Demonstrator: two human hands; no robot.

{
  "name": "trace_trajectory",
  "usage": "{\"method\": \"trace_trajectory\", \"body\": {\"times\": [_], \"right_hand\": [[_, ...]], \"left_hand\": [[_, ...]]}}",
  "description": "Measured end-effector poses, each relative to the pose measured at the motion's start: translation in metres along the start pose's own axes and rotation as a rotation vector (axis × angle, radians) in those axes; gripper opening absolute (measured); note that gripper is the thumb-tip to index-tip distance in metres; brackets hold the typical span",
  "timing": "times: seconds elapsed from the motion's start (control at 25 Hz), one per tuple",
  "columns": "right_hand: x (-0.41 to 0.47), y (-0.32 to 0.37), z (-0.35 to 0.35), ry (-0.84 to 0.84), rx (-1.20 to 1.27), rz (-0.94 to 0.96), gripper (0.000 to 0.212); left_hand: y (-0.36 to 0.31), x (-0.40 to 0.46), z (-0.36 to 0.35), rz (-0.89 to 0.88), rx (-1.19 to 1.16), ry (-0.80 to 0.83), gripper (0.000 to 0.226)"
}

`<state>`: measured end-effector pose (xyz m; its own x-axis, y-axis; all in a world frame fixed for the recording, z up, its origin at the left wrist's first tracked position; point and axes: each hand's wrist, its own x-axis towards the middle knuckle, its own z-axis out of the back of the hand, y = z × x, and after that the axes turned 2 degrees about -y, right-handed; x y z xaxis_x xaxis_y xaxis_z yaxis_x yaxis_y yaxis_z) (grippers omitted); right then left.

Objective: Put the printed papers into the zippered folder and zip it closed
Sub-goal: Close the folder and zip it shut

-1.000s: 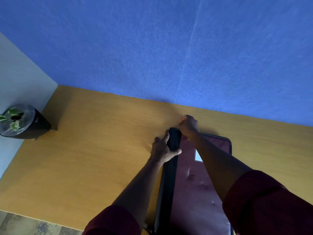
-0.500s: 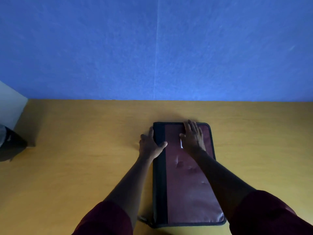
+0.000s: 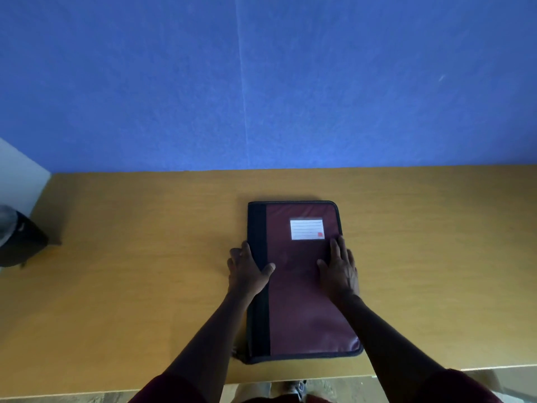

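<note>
Hands (image 3: 293, 270) flat on zipped folder (image 3: 302, 309) w/ blank label (image 3: 306, 230).

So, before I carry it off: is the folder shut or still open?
Shut: the folder lies flat on the desk, cover down, edges meeting. Zip end: cannot tell.

Bare table (image 3: 139, 286) either side of the folder (image 3: 302, 301); a dark pot (image 3: 20, 242) far left.

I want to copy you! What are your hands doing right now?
Left hand: open, resting on the folder's black spine edge.
Right hand: open, flat on its cover.
</note>
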<state>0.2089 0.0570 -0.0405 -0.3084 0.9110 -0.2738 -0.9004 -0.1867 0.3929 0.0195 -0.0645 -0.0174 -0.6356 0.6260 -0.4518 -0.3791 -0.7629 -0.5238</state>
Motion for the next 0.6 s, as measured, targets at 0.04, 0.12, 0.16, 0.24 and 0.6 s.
{"method": "trace_trajectory", "body": {"times": [0.04,0.12,0.16,0.24,0.6], "right_hand": [[-0.007,-0.004,0.000,0.006,0.025,-0.024,0.073],[-0.018,-0.011,0.002,0.012,0.062,-0.051,0.074],[-0.022,-0.014,0.002,0.014,0.073,-0.055,0.074],[-0.030,-0.019,0.005,0.017,0.078,-0.048,0.073],[-0.045,-0.030,0.014,0.005,0.100,-0.079,0.069]], "left_hand": [[0.001,-0.008,-0.002,0.010,-0.002,-0.007,0.100],[0.002,-0.022,-0.007,0.033,0.009,-0.022,0.101],[0.003,-0.028,-0.010,0.044,0.015,-0.024,0.101],[0.005,-0.041,-0.014,0.065,0.016,-0.021,0.102],[0.008,-0.074,-0.025,0.124,0.048,-0.053,0.099]]}}
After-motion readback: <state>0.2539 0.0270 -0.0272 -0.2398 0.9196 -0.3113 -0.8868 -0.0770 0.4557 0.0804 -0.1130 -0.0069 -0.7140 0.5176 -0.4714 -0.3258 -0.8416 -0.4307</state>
